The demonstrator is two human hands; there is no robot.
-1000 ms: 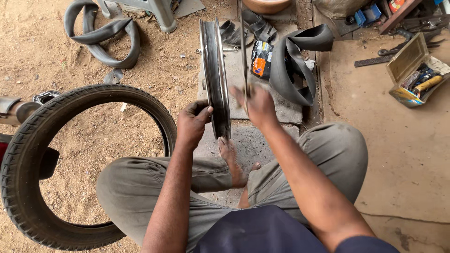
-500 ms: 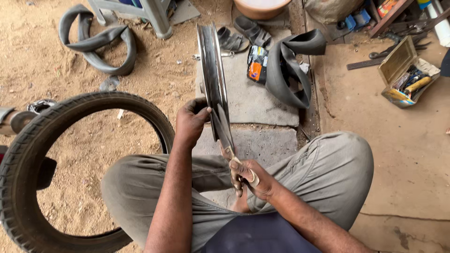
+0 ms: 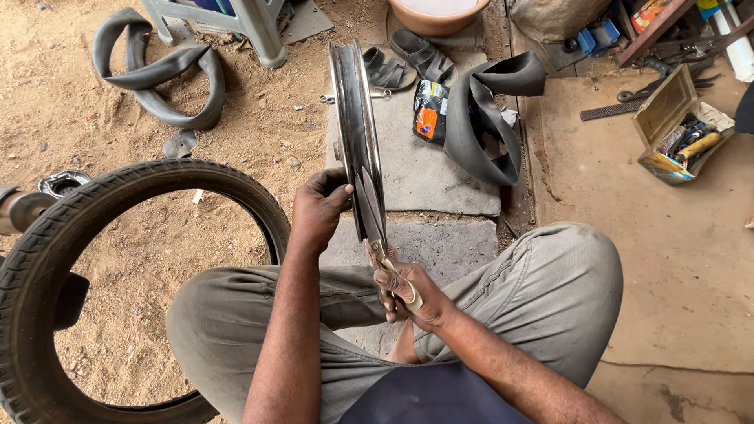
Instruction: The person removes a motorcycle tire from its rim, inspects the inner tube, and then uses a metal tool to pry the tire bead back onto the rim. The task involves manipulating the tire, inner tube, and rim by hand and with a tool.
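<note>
Shiny metal wheel rim [image 3: 357, 133] upright on edge between knees, over stone slab [image 3: 428, 169]. Left hand [image 3: 318, 208] gripping rim's edge. Right hand [image 3: 408, 294] closed around scissors [image 3: 385, 247] at rim's base.

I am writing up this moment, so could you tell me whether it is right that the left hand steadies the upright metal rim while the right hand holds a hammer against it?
Not quite. The head view shows the right hand holding scissors, not a hammer, with the blades against the rim. The left hand does steady the upright rim.
</note>
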